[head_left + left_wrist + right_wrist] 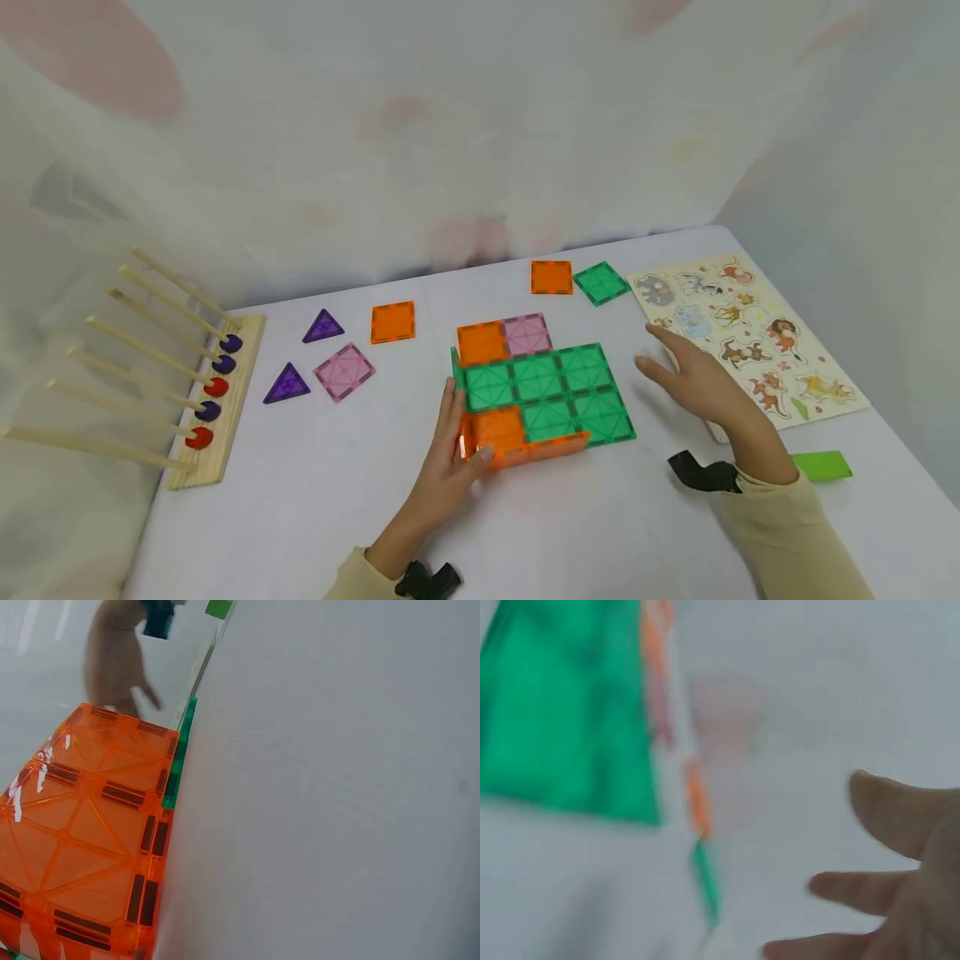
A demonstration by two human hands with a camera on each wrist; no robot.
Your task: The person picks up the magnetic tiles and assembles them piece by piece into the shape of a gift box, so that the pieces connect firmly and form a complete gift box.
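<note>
Flat magnetic tiles form a base with several green tiles [537, 378], orange ones and a pink tile [528, 334]. Orange tiles [558, 447] stand upright along its near edge, and more tiles, orange and green, stand along its left edge. My left hand [442, 471] rests at the near left corner, fingers extended along the left wall and thumb against the orange front. In the left wrist view, orange tiles [82, 832] fill the left side. My right hand [697, 383] is spread in the air right of the base, holding nothing; its fingers [900, 817] show in the right wrist view.
Loose tiles lie around: two purple triangles [287, 384], a pink square [344, 372], orange squares [393, 322] and a green square [602, 283]. A wooden peg rack [240, 400] with beads stands left. An animal puzzle board [810, 367] and a light green piece [822, 466] lie right.
</note>
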